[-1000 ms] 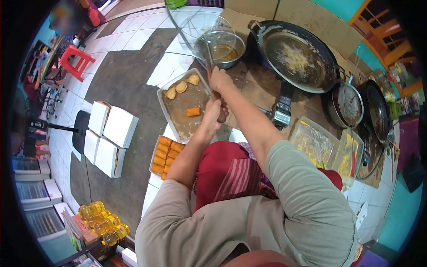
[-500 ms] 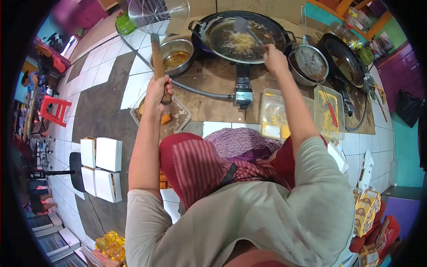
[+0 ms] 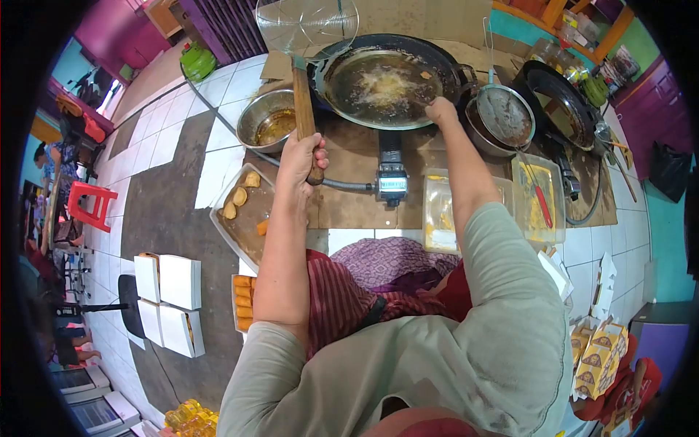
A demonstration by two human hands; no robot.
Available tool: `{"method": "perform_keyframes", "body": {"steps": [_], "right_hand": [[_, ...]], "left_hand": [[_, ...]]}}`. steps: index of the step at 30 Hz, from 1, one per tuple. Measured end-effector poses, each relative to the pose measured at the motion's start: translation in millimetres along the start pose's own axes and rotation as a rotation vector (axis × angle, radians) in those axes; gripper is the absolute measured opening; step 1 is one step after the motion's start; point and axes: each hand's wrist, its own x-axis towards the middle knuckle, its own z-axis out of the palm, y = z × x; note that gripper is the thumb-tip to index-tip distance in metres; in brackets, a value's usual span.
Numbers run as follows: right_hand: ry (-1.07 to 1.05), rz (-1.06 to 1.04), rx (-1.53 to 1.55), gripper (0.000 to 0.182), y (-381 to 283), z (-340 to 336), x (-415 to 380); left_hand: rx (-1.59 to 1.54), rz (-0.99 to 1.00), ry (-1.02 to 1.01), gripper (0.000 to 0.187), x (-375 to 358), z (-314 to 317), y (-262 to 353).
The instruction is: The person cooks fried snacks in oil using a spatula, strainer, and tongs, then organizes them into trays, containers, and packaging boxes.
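Observation:
My left hand (image 3: 302,156) is closed around the wooden handle of a wire skimmer (image 3: 309,28), whose round mesh basket is raised at the wok's left edge. Closed at the near right rim of the large black wok (image 3: 429,47), my right hand (image 3: 442,111) grips a spatula; its blade is not discernible now. Pale foam (image 3: 386,89) bubbles in the oil, and a small golden piece (image 3: 425,75) floats toward the far right. Left of the wok stands a metal pot (image 3: 251,120) with brownish oil inside.
A tray (image 3: 218,218) with several fried pieces lies near my left forearm, above a box of golden rolls (image 3: 244,302). Right are a strainer (image 3: 504,113) over a pot, plastic containers (image 3: 477,191) and a second wok (image 3: 539,73). A gas hose (image 3: 211,105) crosses the floor.
The spatula's blade, visible over the oil before, no longer shows. My right hand sits lower against the wok rim. The skimmer and my left hand have shifted right in view.

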Motion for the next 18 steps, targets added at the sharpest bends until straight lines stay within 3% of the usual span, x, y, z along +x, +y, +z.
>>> {"method": "perform_keyframes", "body": {"steps": [8,18], "right_hand": [[0.007,-0.227,0.258,0.037,-24.2,53.5,-25.1],[0.025,-0.426,0.140,0.031,-21.7,9.0,-94.2]], "left_hand": [[-0.002,0.039,0.008,0.017,10.3,-5.9,6.8],[0.114,0.030,0.021,0.016,6.5,-12.1,0.1]]}}
